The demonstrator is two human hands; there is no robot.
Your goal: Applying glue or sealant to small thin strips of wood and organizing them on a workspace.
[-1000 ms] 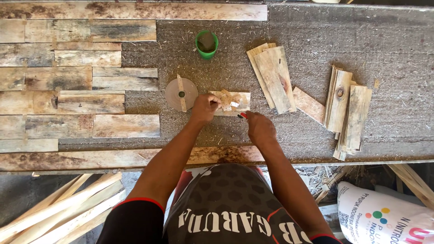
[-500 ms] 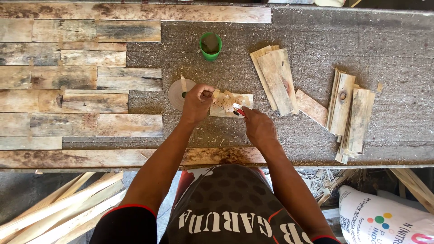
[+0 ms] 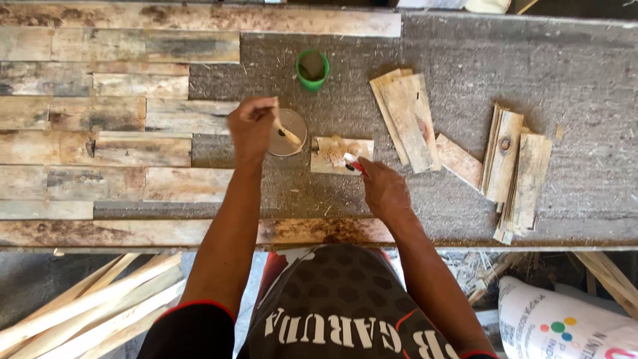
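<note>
- Lower centre: right hand (image 3: 382, 189), fingers closed around a small red-and-white object (image 3: 352, 163), steadies the small wood piece (image 3: 341, 154) flat on the grey board (image 3: 465, 119).
- Centre: left hand (image 3: 251, 125), closed on a wooden stick (image 3: 287, 133), holds its tip over the round tin (image 3: 290, 133) just left of the piece, within easy reach.
- Upper centre: green cup (image 3: 312, 70) stands apart.
- Right: wood offcuts (image 3: 515, 166) lie stacked, well clear.

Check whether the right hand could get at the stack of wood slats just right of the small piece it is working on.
Probably yes: the right hand sits close to the stack of slats, with only bare board between them, though its fingers already hold a small red-tipped tool.
</note>
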